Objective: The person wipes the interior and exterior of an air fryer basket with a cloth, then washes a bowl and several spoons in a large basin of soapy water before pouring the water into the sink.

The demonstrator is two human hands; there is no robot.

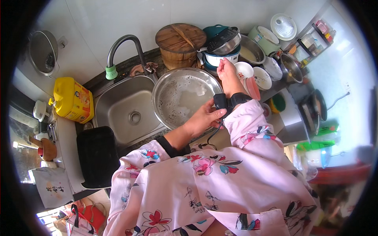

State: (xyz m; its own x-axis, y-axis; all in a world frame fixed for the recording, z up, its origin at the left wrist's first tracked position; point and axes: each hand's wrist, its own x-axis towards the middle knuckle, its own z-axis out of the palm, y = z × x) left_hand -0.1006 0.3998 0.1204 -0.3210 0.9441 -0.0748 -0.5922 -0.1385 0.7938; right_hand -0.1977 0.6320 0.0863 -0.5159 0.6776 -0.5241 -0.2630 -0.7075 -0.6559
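Observation:
My left hand (205,118) grips a black device (221,102) strapped around my right wrist, its thumb and fingers on either side. A thin black cable (213,136) hangs from the device. My right hand (227,71) is held out past the basin's right rim, fingers loosely curled, with nothing visible in it. Below and left of it stands a large stainless steel basin (154,100) of cloudy, foamy water. Just beyond the right fingertips is a white pot (217,60). White bowls (244,70) and a pink bowl (253,88) sit to the right of that hand.
A steel sink (118,104) with a curved faucet (127,37) lies left of the basin. Beside it are a yellow jug (73,100) and a black tray (97,156). A lidded wooden bucket (180,41), a steel pot (252,48) and a green rice cooker (264,38) line the back.

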